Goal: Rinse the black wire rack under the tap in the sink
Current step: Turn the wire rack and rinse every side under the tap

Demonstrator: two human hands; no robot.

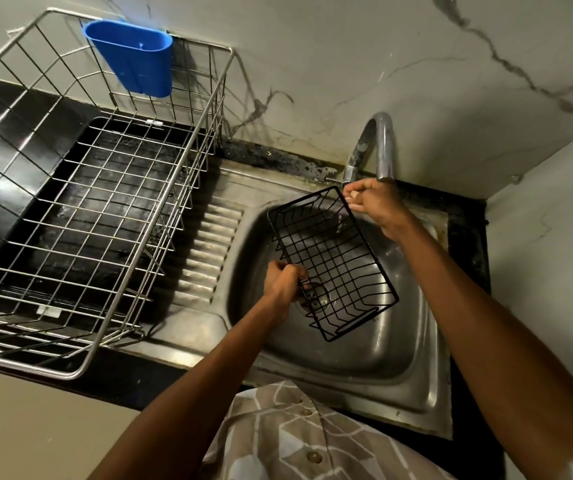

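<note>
Far left, a big steel wire dish basket [80,188] sits on the black counter [129,386], its near-left corner cut off by the frame edge; a blue plastic cup holder [132,57] hangs on its back rail against the marble-look wall [347,64]. Next to the basket is the ribbed drainboard [212,251] of the steel sink [399,358], partly shaded by the basket wires. Left hand [283,280] is over the basin w/ fingers curled round the near-left rim of the black wire rack [330,261] — fingertips tucked under the wire, can't see them. The rack is held above the basin, tilted, far end up by the tap and near end lower over the bowl; the drain strainer [318,296] shows thru its mesh, half hidden by the hand. Right hand [371,202] is at the rack's far corner directly below the tap [375,147]; fingers bent, looks to pinch the top wire, but the contact is small and hard to confirm. The tap's mouth is hidden behind that hand. A thin trickle of water [340,223] shows just below — faint, blurry. Bottom centre, a patterned shirt [295,441] w/ buttons, cut off by the frame.
</note>
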